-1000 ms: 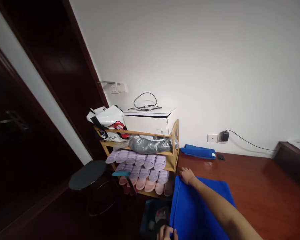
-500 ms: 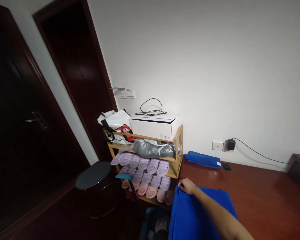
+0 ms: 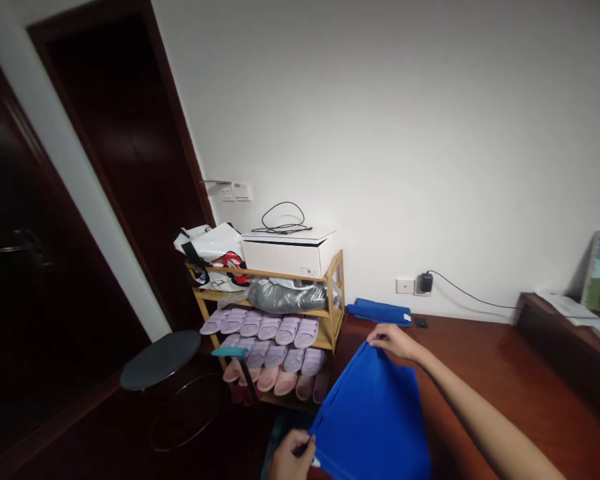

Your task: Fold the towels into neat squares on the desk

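A blue cloth (image 3: 375, 413) stretches between my two hands at the bottom of the view, its left edge raised off the reddish-brown desk (image 3: 473, 367). My right hand (image 3: 393, 341) pinches the far corner between thumb and fingers. At the near end of the same edge, my left hand (image 3: 291, 455) is closed on the cloth, with a bit of white label showing beside the fingers. Part of the cloth's right side still rests on the desk. Against the wall lies a second, folded blue cloth (image 3: 380, 312) with a small white tag.
Left of the desk stands a wooden rack (image 3: 336, 300) with purple and pink slippers (image 3: 269, 327), a white box (image 3: 285, 257) and a white bag (image 3: 213, 257). A round stool (image 3: 161, 360) is further left. A black charger (image 3: 425, 283) is plugged into the wall.
My right hand has lifted the cloth's far corner off the desk. My left hand, out of view half a second ago, now grips the near corner. The camera view has shifted.
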`<state>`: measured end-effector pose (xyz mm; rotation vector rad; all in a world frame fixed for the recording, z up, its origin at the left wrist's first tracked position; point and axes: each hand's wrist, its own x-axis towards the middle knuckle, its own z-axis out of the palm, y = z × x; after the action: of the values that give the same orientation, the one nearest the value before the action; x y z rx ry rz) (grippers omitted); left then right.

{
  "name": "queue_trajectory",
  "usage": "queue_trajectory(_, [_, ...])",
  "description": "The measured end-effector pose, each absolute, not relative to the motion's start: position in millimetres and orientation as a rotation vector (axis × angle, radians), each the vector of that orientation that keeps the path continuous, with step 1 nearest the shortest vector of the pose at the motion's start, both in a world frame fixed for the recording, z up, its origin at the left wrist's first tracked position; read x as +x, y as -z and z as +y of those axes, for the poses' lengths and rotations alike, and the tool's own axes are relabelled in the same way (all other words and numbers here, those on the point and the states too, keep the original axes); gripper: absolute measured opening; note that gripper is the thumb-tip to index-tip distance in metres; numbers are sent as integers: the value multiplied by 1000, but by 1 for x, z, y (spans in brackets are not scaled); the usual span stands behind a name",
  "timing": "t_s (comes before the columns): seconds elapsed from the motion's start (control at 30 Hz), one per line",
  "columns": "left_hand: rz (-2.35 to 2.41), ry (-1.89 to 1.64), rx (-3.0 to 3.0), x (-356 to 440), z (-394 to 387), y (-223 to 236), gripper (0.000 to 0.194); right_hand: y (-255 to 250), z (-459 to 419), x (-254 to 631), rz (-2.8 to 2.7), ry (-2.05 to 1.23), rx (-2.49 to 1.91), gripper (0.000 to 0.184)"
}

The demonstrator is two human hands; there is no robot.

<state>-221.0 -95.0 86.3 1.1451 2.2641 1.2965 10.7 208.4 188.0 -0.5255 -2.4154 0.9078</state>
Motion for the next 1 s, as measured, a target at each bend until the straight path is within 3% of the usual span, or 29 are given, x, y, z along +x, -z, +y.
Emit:
queue_trajectory(0.17, [1881,-1502,1405,-206,-81,-173,32,-238,188,105,-2229,-943,-617,44])
queue_trajectory(0.4, [1561,-1469,1626,-180,-58,-265,32,-287,144,210,-2057,-857,-690,42])
queue_trajectory(1.0, [1424,-1458,1669,-127,-6,-302,45,-292,69,309,-2006,-505,-862,38])
